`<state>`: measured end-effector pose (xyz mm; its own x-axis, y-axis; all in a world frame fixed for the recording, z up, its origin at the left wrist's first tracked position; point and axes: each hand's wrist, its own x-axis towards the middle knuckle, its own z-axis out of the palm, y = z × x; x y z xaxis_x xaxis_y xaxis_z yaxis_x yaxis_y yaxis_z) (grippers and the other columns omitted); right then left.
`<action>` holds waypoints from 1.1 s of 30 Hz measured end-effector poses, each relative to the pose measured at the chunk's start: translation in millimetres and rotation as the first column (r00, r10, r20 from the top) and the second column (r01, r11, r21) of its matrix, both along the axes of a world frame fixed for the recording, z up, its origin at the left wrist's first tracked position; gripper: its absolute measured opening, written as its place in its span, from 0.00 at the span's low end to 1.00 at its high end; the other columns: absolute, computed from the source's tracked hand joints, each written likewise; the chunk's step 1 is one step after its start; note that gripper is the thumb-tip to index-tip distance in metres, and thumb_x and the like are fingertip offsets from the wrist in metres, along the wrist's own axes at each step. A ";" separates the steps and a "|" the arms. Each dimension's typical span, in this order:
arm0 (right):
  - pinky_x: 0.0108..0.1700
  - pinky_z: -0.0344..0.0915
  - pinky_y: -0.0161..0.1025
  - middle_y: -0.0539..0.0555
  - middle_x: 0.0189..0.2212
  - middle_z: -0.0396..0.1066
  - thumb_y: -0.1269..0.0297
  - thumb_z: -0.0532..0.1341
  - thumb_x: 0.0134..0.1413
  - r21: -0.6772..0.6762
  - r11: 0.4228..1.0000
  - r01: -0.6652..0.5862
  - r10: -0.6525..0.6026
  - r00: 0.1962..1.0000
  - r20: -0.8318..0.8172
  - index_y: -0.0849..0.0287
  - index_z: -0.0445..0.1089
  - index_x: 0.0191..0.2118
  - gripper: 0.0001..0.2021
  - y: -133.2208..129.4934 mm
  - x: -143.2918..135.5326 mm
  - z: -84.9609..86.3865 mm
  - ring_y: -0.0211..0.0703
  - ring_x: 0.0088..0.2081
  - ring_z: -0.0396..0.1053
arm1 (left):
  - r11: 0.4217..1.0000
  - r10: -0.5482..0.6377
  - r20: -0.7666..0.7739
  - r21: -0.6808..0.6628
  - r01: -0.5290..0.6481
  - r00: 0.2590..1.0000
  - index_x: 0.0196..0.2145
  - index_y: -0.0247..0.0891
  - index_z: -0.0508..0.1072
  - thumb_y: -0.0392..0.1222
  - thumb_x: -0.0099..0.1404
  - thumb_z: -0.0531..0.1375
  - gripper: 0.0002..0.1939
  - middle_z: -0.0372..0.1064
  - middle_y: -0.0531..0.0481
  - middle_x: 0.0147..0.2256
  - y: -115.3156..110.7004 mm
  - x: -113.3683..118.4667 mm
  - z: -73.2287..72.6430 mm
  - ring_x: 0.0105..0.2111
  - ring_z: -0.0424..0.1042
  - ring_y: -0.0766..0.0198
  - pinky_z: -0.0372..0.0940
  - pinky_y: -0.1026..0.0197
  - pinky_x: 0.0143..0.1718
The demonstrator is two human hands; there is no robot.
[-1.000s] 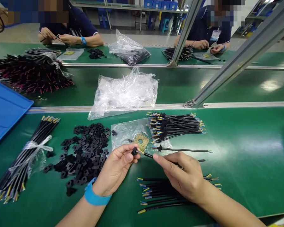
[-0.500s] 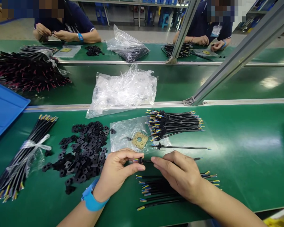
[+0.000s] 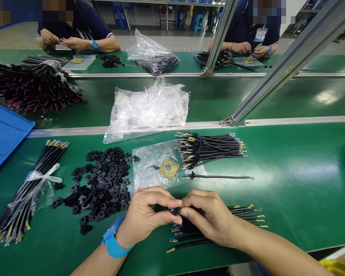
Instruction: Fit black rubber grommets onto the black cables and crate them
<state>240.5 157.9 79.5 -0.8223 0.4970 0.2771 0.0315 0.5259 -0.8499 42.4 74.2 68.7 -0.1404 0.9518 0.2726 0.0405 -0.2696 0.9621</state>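
My left hand (image 3: 149, 212) pinches a small black grommet (image 3: 174, 211) between thumb and fingertips, with coloured wire ends showing through it. Right against it, my right hand (image 3: 209, 214) is closed on the black cable, which is mostly hidden behind the fingers. Under and beside my right hand lie several loose black cables (image 3: 189, 245) with stripped yellow and blue ends. Farther back, a single cable (image 3: 221, 176) carries a grommet near its left end. Behind it is a pile of cables (image 3: 221, 147) with grommets on them. Loose black grommets (image 3: 103, 184) are heaped left of my left hand.
A yellow sponge (image 3: 168, 169) lies on a clear plastic bag (image 3: 143, 165). At the left are a tied cable bundle (image 3: 31, 188) and a blue bin (image 3: 5, 134). A metal post (image 3: 273, 65) slants across the right. Two co-workers sit opposite.
My right hand has slid left along the cable to meet my left hand at the grommet. Both hands have come slightly lower and nearer to me.
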 end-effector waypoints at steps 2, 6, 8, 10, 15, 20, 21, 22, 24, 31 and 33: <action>0.29 0.67 0.31 0.50 0.25 0.73 0.64 0.58 0.72 0.001 1.000 -0.002 0.002 1.000 -0.024 0.59 0.75 0.36 0.12 -1.1 -0.7 0.0 0.36 0.26 0.69 | 0.999 -0.013 0.063 -0.030 0.015 0.998 0.36 0.47 0.87 0.38 0.51 0.78 0.13 0.82 0.49 0.28 0.0 -0.8 1.4 0.26 0.80 0.65 0.74 0.69 0.29; 0.29 0.69 0.33 0.52 0.28 0.77 0.66 0.61 0.70 0.254 0.956 0.144 -0.110 0.983 -0.146 0.60 0.75 0.42 0.06 -1.0 0.2 0.5 0.37 0.26 0.72 | 0.986 -0.009 0.234 -0.157 0.047 0.972 0.32 0.46 0.87 0.36 0.48 0.79 0.12 0.83 0.46 0.31 -0.2 -0.7 1.4 0.30 0.82 0.61 0.76 0.65 0.32; 0.29 0.70 0.33 0.52 0.29 0.78 0.68 0.62 0.69 0.417 0.882 0.220 -0.145 0.968 -0.204 0.60 0.75 0.44 0.04 -1.3 0.6 -0.2 0.37 0.26 0.74 | 0.978 0.010 0.305 -0.202 0.055 0.952 0.30 0.46 0.86 0.35 0.46 0.80 0.13 0.83 0.47 0.30 0.0 1.9 -0.6 0.30 0.82 0.61 0.77 0.65 0.33; 0.28 0.70 0.34 0.52 0.29 0.79 0.70 0.62 0.69 0.515 0.815 0.264 -0.164 0.959 -0.231 0.60 0.75 0.46 0.05 -2.5 0.4 -1.5 0.36 0.25 0.73 | 0.974 0.031 0.355 -0.223 0.052 0.934 0.30 0.46 0.86 0.36 0.45 0.80 0.13 0.83 0.47 0.30 0.4 5.3 -3.2 0.30 0.82 0.61 0.77 0.64 0.33; 0.30 0.72 0.34 0.52 0.29 0.78 0.69 0.61 0.70 0.422 0.873 0.244 -0.158 0.961 -0.229 0.60 0.75 0.44 0.05 -6.4 -1.9 -3.6 0.36 0.26 0.74 | 0.964 0.026 0.427 -0.249 0.090 0.904 0.30 0.47 0.86 0.39 0.44 0.81 0.13 0.83 0.47 0.31 0.5 9.3 -6.6 0.30 0.82 0.60 0.78 0.61 0.33; 0.29 0.68 0.31 0.51 0.27 0.76 0.64 0.60 0.72 0.037 0.995 0.093 -0.087 0.985 -0.146 0.60 0.76 0.39 0.10 -4.5 -2.5 0.0 0.35 0.27 0.71 | 0.945 -0.068 0.476 -0.251 0.209 0.877 0.30 0.49 0.86 0.36 0.47 0.80 0.13 0.83 0.48 0.36 -2.0 5.7 -4.5 0.26 0.79 0.65 0.77 0.63 0.29; 0.29 0.67 0.31 0.51 0.26 0.75 0.62 0.60 0.72 -0.033 0.997 0.064 -0.068 0.991 -0.119 0.59 0.77 0.38 0.11 -3.4 -2.5 1.1 0.35 0.26 0.70 | 0.940 -0.082 0.477 -0.254 0.227 0.875 0.30 0.49 0.86 0.35 0.47 0.79 0.13 0.83 0.48 0.37 -2.4 4.8 -4.0 0.25 0.79 0.65 0.77 0.63 0.29; 0.29 0.66 0.31 0.50 0.26 0.74 0.61 0.59 0.72 -0.094 0.995 0.039 -0.048 0.995 -0.091 0.59 0.77 0.37 0.13 -2.3 -2.5 2.1 0.35 0.26 0.69 | 0.936 -0.094 0.478 -0.256 0.241 0.873 0.31 0.49 0.86 0.34 0.48 0.79 0.13 0.83 0.48 0.38 -2.8 4.0 -3.6 0.25 0.79 0.66 0.77 0.63 0.28; 0.29 0.64 0.31 0.48 0.24 0.71 0.58 0.59 0.73 -0.172 0.985 -0.001 -0.006 0.999 -0.040 0.59 0.77 0.34 0.16 -0.7 -2.5 3.3 0.34 0.25 0.67 | 0.930 -0.105 0.477 -0.263 0.255 0.873 0.31 0.48 0.86 0.33 0.48 0.79 0.13 0.84 0.47 0.38 -3.1 2.9 -2.8 0.24 0.78 0.66 0.77 0.63 0.28; 0.30 0.69 0.32 0.52 0.29 0.77 0.68 0.60 0.71 0.249 0.951 0.184 -0.135 0.971 -0.199 0.61 0.75 0.42 0.07 -4.9 -0.5 -4.7 0.36 0.27 0.72 | 0.941 -0.013 0.486 -0.291 0.175 0.874 0.28 0.46 0.86 0.31 0.45 0.79 0.14 0.84 0.47 0.37 -2.9 9.5 -4.5 0.30 0.82 0.61 0.78 0.62 0.31; 0.30 0.70 0.34 0.52 0.29 0.78 0.71 0.61 0.69 0.442 0.857 0.263 -0.166 0.955 -0.246 0.61 0.75 0.45 0.05 -5.6 0.3 -6.5 0.36 0.26 0.73 | 0.947 0.022 0.496 -0.287 0.140 0.868 0.29 0.46 0.85 0.32 0.45 0.79 0.14 0.85 0.47 0.37 -2.2 13.1 -6.8 0.33 0.83 0.60 0.78 0.62 0.34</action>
<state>240.8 152.2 73.1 -0.6163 0.4279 0.6611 0.0519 0.8597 -0.5081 55.5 72.0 61.9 -0.1183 0.9857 -0.1198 -0.4606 0.0524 0.8861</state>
